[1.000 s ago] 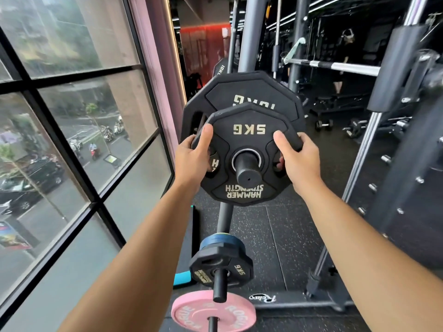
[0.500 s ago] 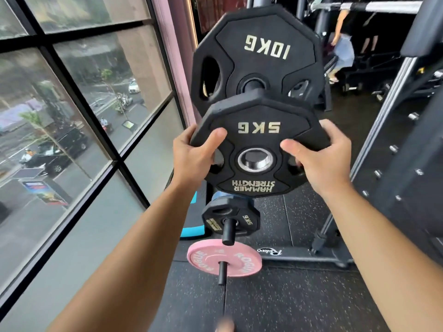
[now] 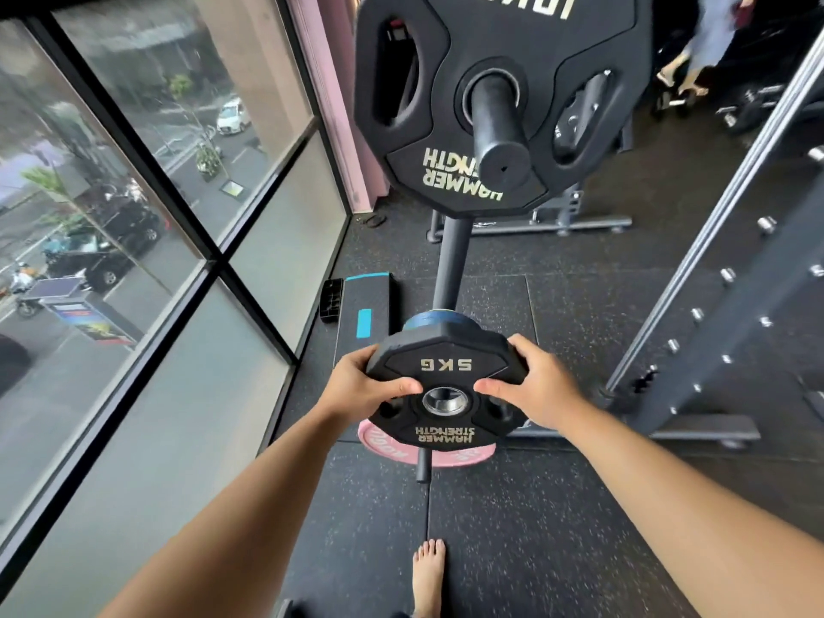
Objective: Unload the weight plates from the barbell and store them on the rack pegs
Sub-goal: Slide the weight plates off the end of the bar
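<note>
A black 5 kg plate hangs low in front of me, clear of any bar, its steel centre hole empty. My left hand grips its left edge and my right hand grips its right edge. Above, a black 10 kg plate still sits on the barbell sleeve, whose bare end points toward me. Directly under the held plate a pink plate on a low peg shows at its edges. A blue plate peeks out just behind.
A large window runs along the left. The rack's upright post rises from the rubber floor. A pegged rack frame stands at right. A black and blue pad lies by the window. My bare foot is below. A person's legs stand far right.
Both hands pulled the 5 kg plate off the barbell sleeve and carried it down, to just over the low pink plate. The sleeve end is now bare in front of the 10 kg plate.
</note>
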